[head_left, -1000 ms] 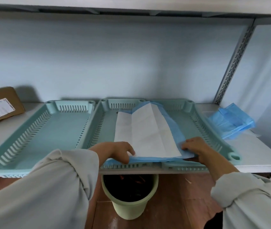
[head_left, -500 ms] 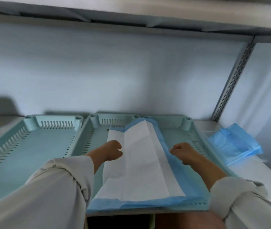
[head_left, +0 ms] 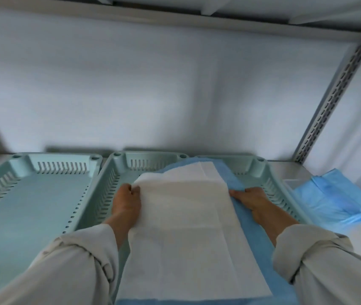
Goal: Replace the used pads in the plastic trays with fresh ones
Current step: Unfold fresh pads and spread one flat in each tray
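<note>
A pale grey shelf (head_left: 285, 170) runs across the middle of the frame, backed by a plain white wall (head_left: 175, 95), with the underside of an upper shelf (head_left: 175, 16) along the top edge and a perforated metal upright (head_left: 329, 102) rising at the right. At the left of the frame sits a mint-green plastic tray (head_left: 32, 205) with slotted walls, its floor bare. Just beside it, toward the centre, lies a second tray (head_left: 113, 172) of the same kind, and the fresh pad (head_left: 186, 227), white on top with a blue border, lies lengthwise in it, reaching from the tray's far end down to the bottom edge of the frame. The left hand (head_left: 126, 203), coming out of a light beige sleeve (head_left: 65, 267), has its fingers curled around the pad's left edge near the far end, where the white layer is lifted and folded slightly. The right hand (head_left: 252, 199) rests on the pad's blue right border, fingers bent and gripping that edge close to the tray's right wall. At the right of the frame, on the shelf beside the tray, lies a loose pile of folded blue pads (head_left: 333, 199).
</note>
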